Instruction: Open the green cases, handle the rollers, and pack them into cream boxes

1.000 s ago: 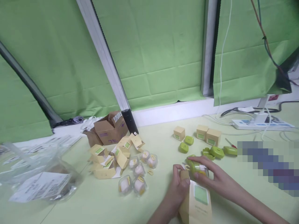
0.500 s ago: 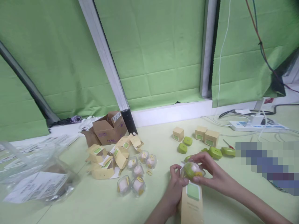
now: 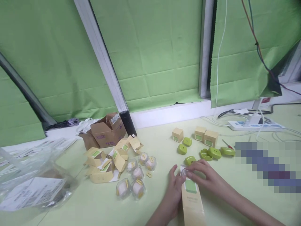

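A long tan box (image 3: 193,204) with a green label lies at the front, its top end between my hands. My left hand (image 3: 174,188) is wrapped round the box's left side, with the thumb near its top. The fingers of my right hand (image 3: 203,172) are pressed together at the box's upper end, touching its white flap. Behind my right hand sits a green case (image 3: 190,160). More green cases (image 3: 214,153) lie further right. Clear packs (image 3: 137,188) with pale pink contents and yellow loops stand to the left.
Opened small tan cartons (image 3: 102,172) lie by a brown cardboard box (image 3: 108,133). Closed small boxes (image 3: 178,135) stand at the back. A power strip (image 3: 256,125) with cables is back right, a plastic bag (image 3: 58,188) left. A black cylinder (image 3: 128,122) stands by the wall.
The clear pack with green and pink contents that my right hand held is no longer visible. My right fingers have moved onto the box's top end. The view has shifted slightly.
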`<state>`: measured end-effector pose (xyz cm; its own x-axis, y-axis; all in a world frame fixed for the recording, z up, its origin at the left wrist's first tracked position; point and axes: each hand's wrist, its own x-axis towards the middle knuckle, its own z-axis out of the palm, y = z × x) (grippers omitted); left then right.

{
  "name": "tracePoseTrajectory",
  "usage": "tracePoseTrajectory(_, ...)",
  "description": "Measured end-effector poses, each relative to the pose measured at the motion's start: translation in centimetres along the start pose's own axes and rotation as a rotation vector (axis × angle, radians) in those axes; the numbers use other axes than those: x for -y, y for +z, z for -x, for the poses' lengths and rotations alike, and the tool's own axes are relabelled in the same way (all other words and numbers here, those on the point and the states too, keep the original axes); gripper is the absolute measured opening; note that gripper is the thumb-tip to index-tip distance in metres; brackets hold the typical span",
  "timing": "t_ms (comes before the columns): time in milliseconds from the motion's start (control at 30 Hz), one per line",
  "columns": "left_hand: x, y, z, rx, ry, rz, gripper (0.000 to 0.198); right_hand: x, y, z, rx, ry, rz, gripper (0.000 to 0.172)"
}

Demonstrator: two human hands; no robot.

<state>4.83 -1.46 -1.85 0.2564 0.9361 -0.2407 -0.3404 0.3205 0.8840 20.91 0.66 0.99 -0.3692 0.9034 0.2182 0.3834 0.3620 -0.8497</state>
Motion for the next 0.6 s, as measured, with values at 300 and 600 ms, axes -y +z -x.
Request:
tracePoseTrajectory(300, -0.2, 0.2, -0.1, -0.041, -0.029, 0.091, 0.047, -0.7, 0.9, 0.4, -0.015, 0.061, -0.128, 0.030)
tracePoseTrajectory(600, -0.1, 0.5, 0.1, -0.056, -0.008, 0.039, 0.033, -0.9, 1.3, 0.1, -0.035, 0.080, -0.235, 0.033)
